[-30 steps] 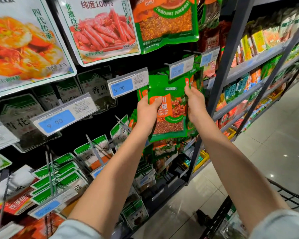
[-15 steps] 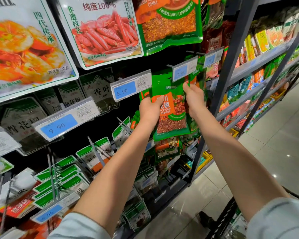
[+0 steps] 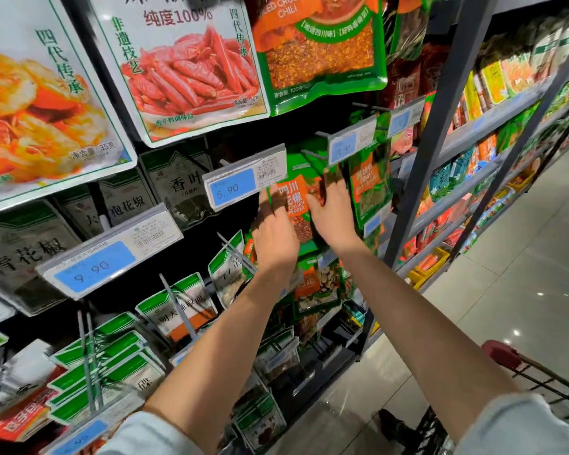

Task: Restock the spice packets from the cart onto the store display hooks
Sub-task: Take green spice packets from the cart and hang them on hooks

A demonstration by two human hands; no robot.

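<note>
Now left hand [image 3: 275, 233] and right hand [image 3: 335, 215] press straight fingers on the Sichuan pepper packet [image 3: 295, 199], one corner behind the price tag [image 3: 243, 182]; the cart [image 3: 503, 356] mostly cut off.

- The head view looks from the person's head, forward and a little downward, at the display hooks [image 3: 235, 249] straight ahead.
- It is near: spice packets [image 3: 191, 67] at 11 o'clock run past the frame's edge.
- Wide lens: the shelf upright [image 3: 436, 133] at 1 o'clock leans; floor [image 3: 523, 274] and cart [image 3: 503, 356] lie at 4 o'clock.
</note>
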